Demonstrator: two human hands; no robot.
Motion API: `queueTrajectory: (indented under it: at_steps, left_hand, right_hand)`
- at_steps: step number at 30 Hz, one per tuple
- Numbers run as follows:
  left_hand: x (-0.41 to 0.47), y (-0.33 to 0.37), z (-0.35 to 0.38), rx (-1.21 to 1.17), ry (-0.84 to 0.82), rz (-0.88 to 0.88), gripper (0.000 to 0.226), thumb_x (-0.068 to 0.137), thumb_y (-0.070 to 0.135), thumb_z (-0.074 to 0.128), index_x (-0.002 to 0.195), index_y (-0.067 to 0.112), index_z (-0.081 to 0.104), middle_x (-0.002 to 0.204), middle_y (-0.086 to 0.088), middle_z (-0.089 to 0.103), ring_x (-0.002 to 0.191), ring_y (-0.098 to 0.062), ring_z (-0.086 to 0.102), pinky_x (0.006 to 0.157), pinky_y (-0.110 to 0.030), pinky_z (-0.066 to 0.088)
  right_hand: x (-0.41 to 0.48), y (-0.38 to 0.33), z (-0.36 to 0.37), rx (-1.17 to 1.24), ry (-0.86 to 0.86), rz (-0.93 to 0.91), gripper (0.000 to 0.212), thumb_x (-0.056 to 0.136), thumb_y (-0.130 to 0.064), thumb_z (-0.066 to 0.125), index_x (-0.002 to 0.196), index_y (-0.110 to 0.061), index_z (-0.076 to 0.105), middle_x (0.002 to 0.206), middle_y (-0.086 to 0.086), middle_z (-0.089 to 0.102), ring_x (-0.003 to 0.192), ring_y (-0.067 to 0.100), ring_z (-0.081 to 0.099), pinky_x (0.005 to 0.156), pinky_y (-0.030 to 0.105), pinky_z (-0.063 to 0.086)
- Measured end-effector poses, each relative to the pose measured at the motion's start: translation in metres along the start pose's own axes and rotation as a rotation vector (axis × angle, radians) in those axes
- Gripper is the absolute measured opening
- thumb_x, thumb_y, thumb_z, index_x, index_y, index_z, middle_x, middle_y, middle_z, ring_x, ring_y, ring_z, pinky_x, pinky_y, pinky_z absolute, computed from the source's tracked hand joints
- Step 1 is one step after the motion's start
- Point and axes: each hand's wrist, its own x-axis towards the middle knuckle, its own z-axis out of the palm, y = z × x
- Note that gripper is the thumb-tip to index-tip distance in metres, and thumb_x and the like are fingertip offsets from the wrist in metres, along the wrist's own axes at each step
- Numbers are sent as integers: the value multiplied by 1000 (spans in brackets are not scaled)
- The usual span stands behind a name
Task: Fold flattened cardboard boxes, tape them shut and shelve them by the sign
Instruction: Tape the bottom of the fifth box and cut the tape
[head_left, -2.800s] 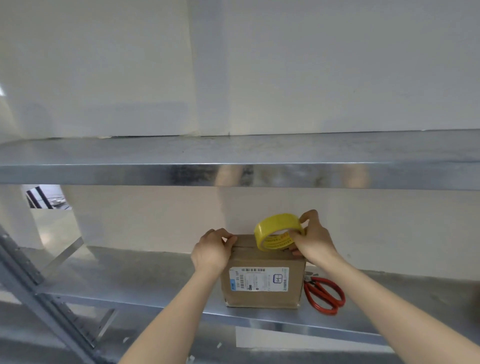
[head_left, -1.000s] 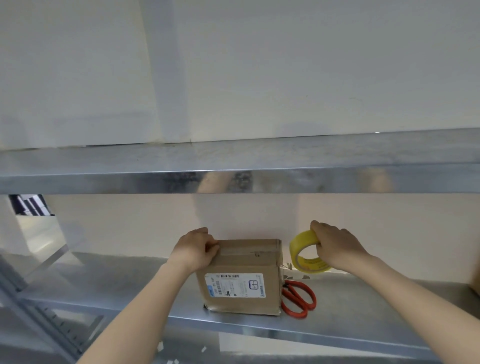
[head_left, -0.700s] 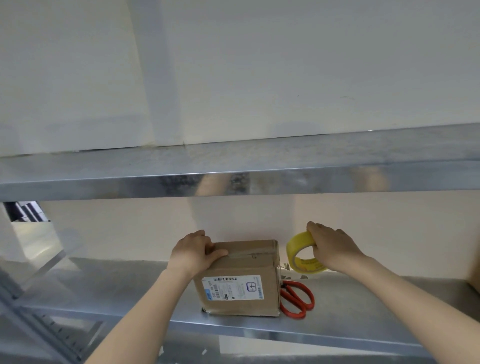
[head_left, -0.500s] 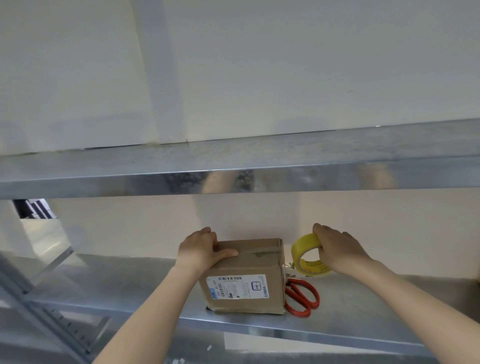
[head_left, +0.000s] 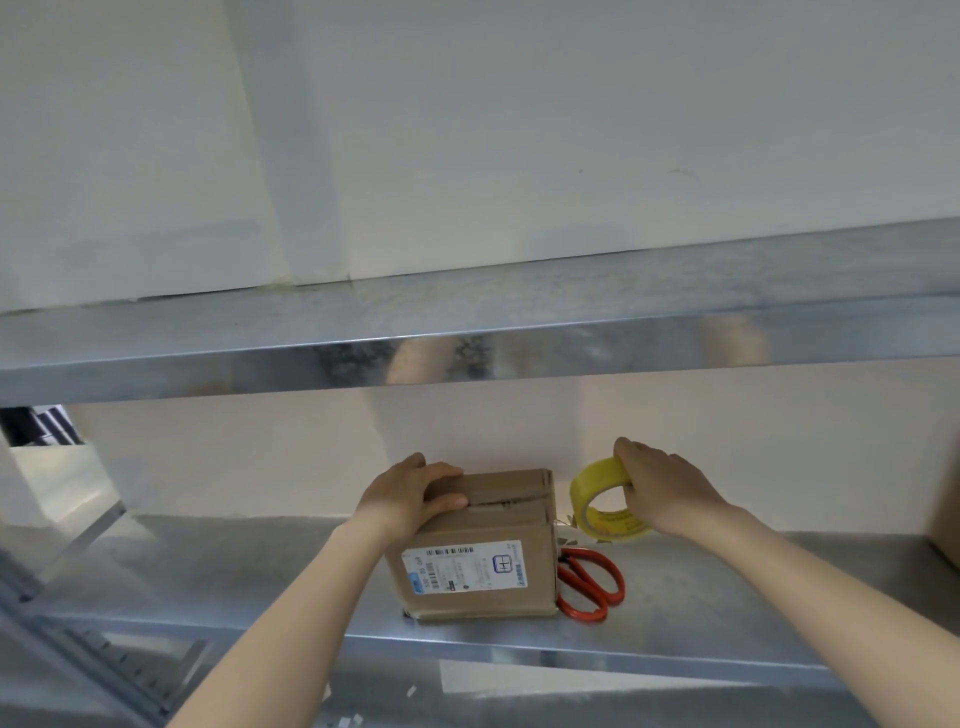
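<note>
Fingers (head_left: 441, 470) of our left hand (head_left: 410, 493) lie close together and nearly flat on the top left of the cardboard box (head_left: 483, 551), with the thumb laid along the centre seam; the right hand (head_left: 660, 488) curls over the yellow tape roll (head_left: 587, 480) with its thumb hooked into the core, so the roll is gripped on edge, just right of the box.

We locate the box on the lower shelf (head_left: 727, 597), near its front edge and beneath the upper shelf (head_left: 519, 322); red scissors (head_left: 592, 582) lie against its right side.

We judge the box light and probably empty; its walls are stiff at the edges but will dent at mid-panel. We recommend holding it by two opposite side faces, close to the corners, and not by the taped top. The metal shelf looks smooth, so we expect the box to slide easily under a push.

We note plain brown card; a white printed label (head_left: 467, 569) with a barcode on the near face; top flaps closed and meeting at the seam; a tape band over the right edge.
</note>
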Motion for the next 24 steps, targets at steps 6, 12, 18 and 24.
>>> queueTrajectory:
  at_steps: [6, 12, 18, 24]
  left_hand:
    - [0, 12, 0, 56, -10, -92, 48, 86, 70, 42, 120, 38, 50, 103, 9, 45, 99, -14, 52, 85, -31, 45]
    - [6, 23, 2, 87, -36, -163, 56, 76, 81, 43, 112, 39, 46, 110, 6, 45, 106, -16, 50, 87, -34, 46]
    - [14, 22, 1, 9, -88, -199, 41, 82, 67, 54, 110, 37, 49, 110, 3, 46, 107, -19, 51, 90, -35, 45]
    - [10, 10, 0, -213, 21, -175, 32, 85, 46, 66, 115, 34, 61, 104, 3, 51, 100, -15, 51, 88, -26, 39]
  right_hand:
    - [0, 1, 3, 9, -10, 13, 14, 90, -3, 36, 95, -16, 33, 90, -1, 43, 78, 19, 43, 66, 28, 25]
    - [2, 4, 8, 33, -63, 15, 19, 90, -1, 37, 97, -18, 31, 93, 0, 42, 80, 19, 43, 67, 28, 29]
    - [5, 7, 14, 69, -135, 14, 24, 89, -1, 36, 100, -21, 29, 97, 0, 43, 87, 21, 48, 68, 31, 38]
    - [4, 8, 19, 132, -122, 16, 20, 90, -2, 38, 99, -19, 31, 92, 0, 44, 84, 20, 48, 65, 31, 37]
